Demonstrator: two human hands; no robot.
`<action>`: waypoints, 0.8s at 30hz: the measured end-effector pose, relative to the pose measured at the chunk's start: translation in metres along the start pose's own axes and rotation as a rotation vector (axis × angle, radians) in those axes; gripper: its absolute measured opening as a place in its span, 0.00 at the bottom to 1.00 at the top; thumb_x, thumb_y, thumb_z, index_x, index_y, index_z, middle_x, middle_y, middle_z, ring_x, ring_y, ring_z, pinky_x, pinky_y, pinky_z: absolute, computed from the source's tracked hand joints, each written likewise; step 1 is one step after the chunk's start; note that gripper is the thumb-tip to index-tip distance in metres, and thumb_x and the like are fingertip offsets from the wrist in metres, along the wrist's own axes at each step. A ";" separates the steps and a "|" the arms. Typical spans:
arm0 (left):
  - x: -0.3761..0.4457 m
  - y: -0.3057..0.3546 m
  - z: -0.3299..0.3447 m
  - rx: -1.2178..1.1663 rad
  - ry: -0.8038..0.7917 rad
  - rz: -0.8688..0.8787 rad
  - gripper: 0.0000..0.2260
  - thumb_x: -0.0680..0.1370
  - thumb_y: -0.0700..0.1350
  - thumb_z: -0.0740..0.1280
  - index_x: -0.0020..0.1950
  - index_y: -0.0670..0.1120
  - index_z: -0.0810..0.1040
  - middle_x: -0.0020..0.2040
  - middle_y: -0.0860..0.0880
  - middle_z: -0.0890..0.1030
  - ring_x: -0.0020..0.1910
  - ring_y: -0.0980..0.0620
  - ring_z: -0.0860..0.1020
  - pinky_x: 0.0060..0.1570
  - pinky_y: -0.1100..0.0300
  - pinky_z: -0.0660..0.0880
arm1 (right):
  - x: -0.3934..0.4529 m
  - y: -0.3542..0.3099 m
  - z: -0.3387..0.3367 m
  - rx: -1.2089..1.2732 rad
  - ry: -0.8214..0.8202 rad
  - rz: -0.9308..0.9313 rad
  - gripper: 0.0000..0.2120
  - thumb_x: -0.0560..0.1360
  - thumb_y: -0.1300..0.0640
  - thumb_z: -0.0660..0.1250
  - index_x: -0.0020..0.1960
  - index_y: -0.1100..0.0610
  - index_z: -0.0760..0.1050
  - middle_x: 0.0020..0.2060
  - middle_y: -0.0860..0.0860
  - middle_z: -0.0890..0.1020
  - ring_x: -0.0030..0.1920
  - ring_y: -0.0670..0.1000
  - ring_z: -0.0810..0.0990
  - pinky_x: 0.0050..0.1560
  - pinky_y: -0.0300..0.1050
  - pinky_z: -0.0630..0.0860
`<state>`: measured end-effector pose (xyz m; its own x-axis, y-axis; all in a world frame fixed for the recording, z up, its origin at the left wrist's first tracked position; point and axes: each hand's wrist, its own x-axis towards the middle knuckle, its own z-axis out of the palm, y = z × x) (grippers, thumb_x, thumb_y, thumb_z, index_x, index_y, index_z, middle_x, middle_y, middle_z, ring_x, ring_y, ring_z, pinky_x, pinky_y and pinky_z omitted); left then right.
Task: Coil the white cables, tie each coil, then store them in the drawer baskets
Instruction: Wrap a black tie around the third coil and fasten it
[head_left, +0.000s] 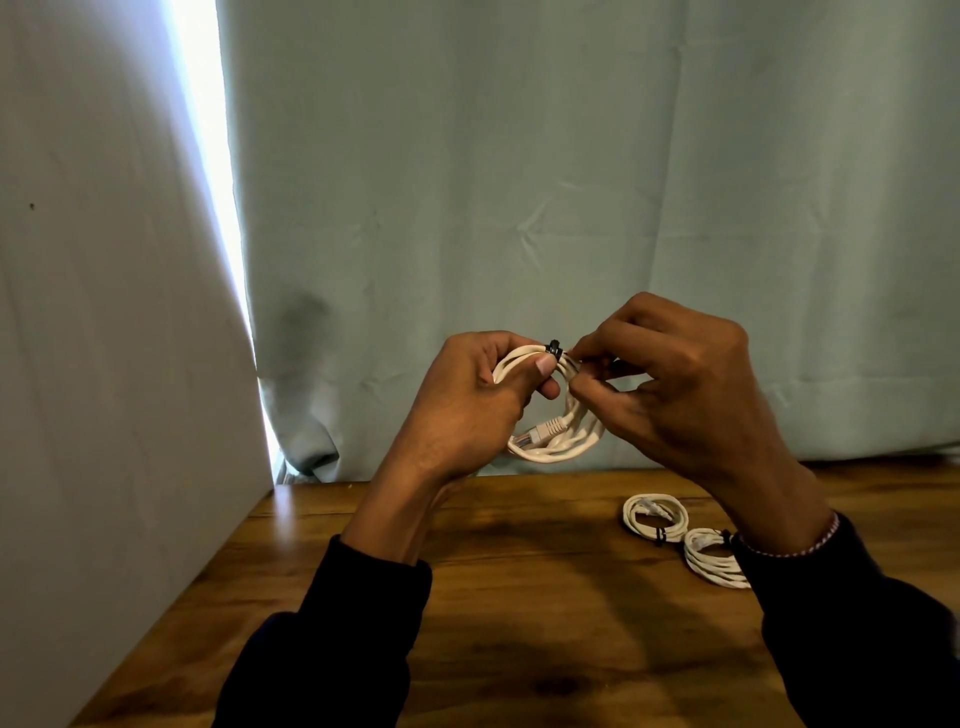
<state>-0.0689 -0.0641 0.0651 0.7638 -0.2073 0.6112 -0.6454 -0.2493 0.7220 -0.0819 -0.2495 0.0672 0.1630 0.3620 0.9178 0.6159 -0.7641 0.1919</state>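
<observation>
I hold a coiled white cable up above the wooden table. My left hand grips the coil's upper left side, thumb pressed near a black tie at the top. My right hand pinches the coil and the tie from the right. A grey-white plug hangs inside the loop. Two more white coils lie on the table at the right, each bound with a black tie: one in full view, the other partly hidden behind my right sleeve.
A pale green curtain hangs behind the table. A white panel stands along the left edge, with bright light through the gap. No drawer or basket is in view.
</observation>
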 end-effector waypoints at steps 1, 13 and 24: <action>0.000 0.000 0.000 0.001 0.002 0.002 0.06 0.81 0.47 0.67 0.50 0.48 0.84 0.39 0.53 0.85 0.35 0.57 0.77 0.44 0.52 0.79 | 0.000 0.000 0.000 -0.001 -0.002 -0.003 0.06 0.73 0.58 0.75 0.46 0.61 0.84 0.41 0.55 0.83 0.36 0.50 0.81 0.36 0.45 0.82; 0.001 -0.001 0.001 0.009 0.024 -0.011 0.07 0.81 0.47 0.68 0.49 0.48 0.84 0.39 0.52 0.85 0.35 0.58 0.77 0.43 0.54 0.78 | -0.002 0.000 0.004 -0.020 -0.004 -0.005 0.08 0.74 0.55 0.74 0.45 0.60 0.84 0.41 0.55 0.82 0.36 0.50 0.82 0.35 0.46 0.81; 0.001 -0.002 0.003 0.028 0.060 -0.009 0.07 0.80 0.48 0.68 0.49 0.48 0.84 0.39 0.51 0.85 0.36 0.54 0.78 0.44 0.50 0.80 | 0.000 -0.004 0.004 0.032 -0.039 0.046 0.06 0.73 0.60 0.75 0.49 0.61 0.85 0.42 0.54 0.83 0.38 0.49 0.81 0.37 0.45 0.83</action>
<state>-0.0667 -0.0663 0.0635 0.7677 -0.1480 0.6235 -0.6373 -0.2778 0.7188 -0.0813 -0.2443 0.0645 0.2212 0.3474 0.9112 0.6311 -0.7633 0.1378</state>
